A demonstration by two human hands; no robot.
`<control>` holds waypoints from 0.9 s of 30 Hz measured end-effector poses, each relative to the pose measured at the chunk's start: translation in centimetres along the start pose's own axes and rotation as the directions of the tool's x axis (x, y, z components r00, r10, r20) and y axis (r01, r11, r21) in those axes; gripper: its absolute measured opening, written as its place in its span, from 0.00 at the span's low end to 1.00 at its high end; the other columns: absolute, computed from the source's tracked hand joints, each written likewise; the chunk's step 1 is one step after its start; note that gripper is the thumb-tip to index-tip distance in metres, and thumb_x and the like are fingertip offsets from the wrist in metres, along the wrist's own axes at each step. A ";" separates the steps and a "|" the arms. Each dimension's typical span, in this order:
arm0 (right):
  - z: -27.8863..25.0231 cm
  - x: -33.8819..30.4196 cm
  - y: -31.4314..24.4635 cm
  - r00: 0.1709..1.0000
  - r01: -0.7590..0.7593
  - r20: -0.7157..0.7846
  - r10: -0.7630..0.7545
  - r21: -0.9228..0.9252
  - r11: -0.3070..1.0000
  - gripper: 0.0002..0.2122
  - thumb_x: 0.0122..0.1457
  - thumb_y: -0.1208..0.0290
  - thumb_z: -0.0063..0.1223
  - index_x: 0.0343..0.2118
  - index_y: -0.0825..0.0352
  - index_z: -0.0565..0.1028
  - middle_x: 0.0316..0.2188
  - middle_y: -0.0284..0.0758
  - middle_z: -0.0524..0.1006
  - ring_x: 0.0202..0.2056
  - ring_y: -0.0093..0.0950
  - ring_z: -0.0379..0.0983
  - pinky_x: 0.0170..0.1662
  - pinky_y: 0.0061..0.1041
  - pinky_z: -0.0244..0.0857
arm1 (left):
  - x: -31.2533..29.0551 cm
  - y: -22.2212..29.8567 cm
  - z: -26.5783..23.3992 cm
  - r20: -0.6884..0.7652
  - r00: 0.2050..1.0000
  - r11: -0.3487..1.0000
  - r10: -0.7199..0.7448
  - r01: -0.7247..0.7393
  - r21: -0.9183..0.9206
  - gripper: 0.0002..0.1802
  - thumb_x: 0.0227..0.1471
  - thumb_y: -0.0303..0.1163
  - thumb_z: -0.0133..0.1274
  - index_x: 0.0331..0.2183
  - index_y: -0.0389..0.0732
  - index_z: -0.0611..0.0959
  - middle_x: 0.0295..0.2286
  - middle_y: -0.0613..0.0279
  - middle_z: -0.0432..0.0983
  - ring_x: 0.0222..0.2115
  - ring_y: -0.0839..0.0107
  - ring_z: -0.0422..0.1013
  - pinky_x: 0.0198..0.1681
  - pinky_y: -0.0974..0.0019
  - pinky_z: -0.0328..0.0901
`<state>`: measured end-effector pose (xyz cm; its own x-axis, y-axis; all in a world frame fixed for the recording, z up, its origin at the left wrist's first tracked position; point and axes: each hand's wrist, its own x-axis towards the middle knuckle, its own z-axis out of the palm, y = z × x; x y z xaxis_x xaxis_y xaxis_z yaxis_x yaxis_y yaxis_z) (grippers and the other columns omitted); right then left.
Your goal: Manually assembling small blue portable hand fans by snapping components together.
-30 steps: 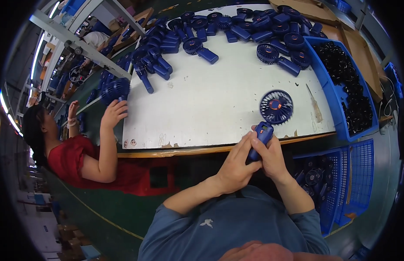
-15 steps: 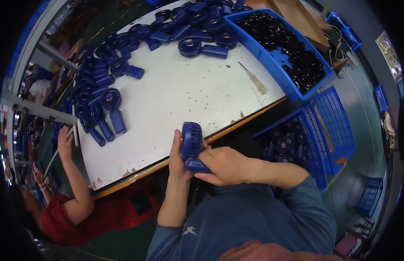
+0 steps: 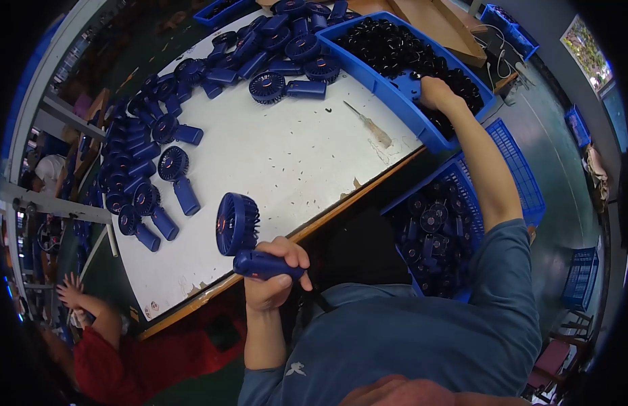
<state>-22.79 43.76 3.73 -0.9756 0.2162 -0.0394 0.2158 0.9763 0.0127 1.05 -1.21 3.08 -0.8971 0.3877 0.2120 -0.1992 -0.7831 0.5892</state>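
Observation:
My left hand (image 3: 270,281) is wrapped round the handle of a dark blue handheld fan (image 3: 237,224), just over the table's front edge. The fan's round caged head points up and away from me, bent at an angle to the handle. My right hand (image 3: 437,95) reaches far right into a blue plastic bin (image 3: 395,101) filled with small glossy black parts (image 3: 378,44). Its fingers are drawn together at the bare patch of the bin's floor; what they pinch, if anything, is too small to make out.
Many blue fans (image 3: 249,51) lie along the far and left sides of the white table (image 3: 287,155). A screwdriver (image 3: 371,126) rests near the bin. Below the edge, a blue crate (image 3: 466,179) holds more fans. To the left, a person in red (image 3: 101,358) is close by.
My right hand has left the fan and gone into the bin of black parts. The left hand keeps the fan, now moved left and turned. The person in red has lowered an arm.

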 end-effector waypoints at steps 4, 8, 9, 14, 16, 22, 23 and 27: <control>-0.4 0.2 0.0 0.978 0.057 -0.204 -0.036 0.096 0.994 0.06 0.54 0.75 0.48 0.33 0.71 0.75 0.34 0.52 0.78 0.40 0.51 0.75 0.45 0.45 0.69 | -0.8 0.4 -1.1 0.037 0.999 0.993 0.011 -0.016 0.119 0.13 0.47 0.16 0.55 0.38 0.33 0.75 0.34 0.49 0.69 0.41 0.55 0.70 0.32 0.57 0.79; -2.2 -1.3 -0.1 0.875 0.164 -0.483 -0.023 0.252 0.954 0.07 0.56 0.76 0.51 0.37 0.70 0.70 0.31 0.50 0.78 0.37 0.50 0.75 0.41 0.44 0.68 | 0.5 -0.4 -0.7 -0.049 0.997 0.949 -0.058 0.071 0.309 0.11 0.49 0.15 0.53 0.37 0.32 0.74 0.33 0.49 0.72 0.40 0.58 0.73 0.35 0.59 0.78; -3.1 -2.7 -1.6 0.854 0.227 -0.517 -0.051 0.284 0.931 0.08 0.57 0.76 0.51 0.39 0.69 0.71 0.33 0.48 0.78 0.37 0.47 0.76 0.41 0.40 0.70 | 0.5 -0.6 -0.6 -0.159 0.986 0.912 -0.047 0.108 0.395 0.10 0.50 0.15 0.53 0.37 0.32 0.74 0.33 0.50 0.72 0.38 0.61 0.73 0.35 0.61 0.77; -1.9 -16.1 -14.1 0.820 0.546 -0.236 -0.522 0.597 0.587 0.05 0.53 0.77 0.49 0.31 0.71 0.75 0.31 0.46 0.78 0.34 0.43 0.76 0.38 0.40 0.69 | 1.3 -3.0 -0.6 -0.368 0.919 0.692 0.138 0.176 0.700 0.11 0.53 0.19 0.53 0.41 0.33 0.75 0.36 0.53 0.72 0.35 0.67 0.73 0.32 0.64 0.76; -0.6 -20.9 -17.5 0.744 0.483 -0.137 -0.654 0.787 0.385 0.05 0.52 0.75 0.50 0.27 0.72 0.75 0.26 0.48 0.77 0.31 0.45 0.75 0.37 0.40 0.69 | 1.4 -3.0 -1.2 -0.007 0.963 0.235 0.269 -0.059 0.970 0.16 0.51 0.17 0.54 0.44 0.33 0.75 0.41 0.55 0.71 0.38 0.67 0.72 0.41 0.67 0.71; 3.0 -25.7 -19.0 0.676 -0.395 0.069 -0.733 0.874 -0.282 0.13 0.62 0.67 0.56 0.42 0.71 0.73 0.27 0.32 0.76 0.29 0.17 0.73 0.34 0.18 0.68 | -0.3 -3.0 -0.7 -0.056 0.949 0.329 0.311 -0.052 0.943 0.12 0.53 0.18 0.54 0.41 0.35 0.75 0.38 0.59 0.71 0.39 0.72 0.68 0.44 0.69 0.64; 3.4 -26.4 -19.0 0.722 -0.319 0.022 -0.691 0.897 -0.305 0.13 0.62 0.67 0.56 0.44 0.71 0.73 0.29 0.32 0.76 0.29 0.17 0.73 0.34 0.18 0.69 | -0.6 -3.2 -0.9 -0.147 0.944 0.424 0.297 0.008 0.905 0.11 0.54 0.18 0.53 0.41 0.34 0.75 0.37 0.61 0.71 0.38 0.74 0.68 0.44 0.71 0.63; 3.7 -27.7 -18.9 0.854 0.185 -0.219 -0.473 0.976 -0.118 0.15 0.59 0.71 0.56 0.47 0.73 0.72 0.31 0.38 0.77 0.33 0.29 0.76 0.37 0.25 0.70 | 0.0 -4.7 -0.6 -0.113 0.954 0.444 0.279 -0.023 0.896 0.12 0.54 0.18 0.53 0.42 0.34 0.75 0.38 0.62 0.72 0.38 0.75 0.68 0.46 0.72 0.62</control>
<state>0.28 19.35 0.91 -0.9438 -0.2777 0.1794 -0.1660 -0.0714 -0.9835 1.80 2.15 -0.13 -0.9558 0.0965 0.2779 0.2856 0.0785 0.9551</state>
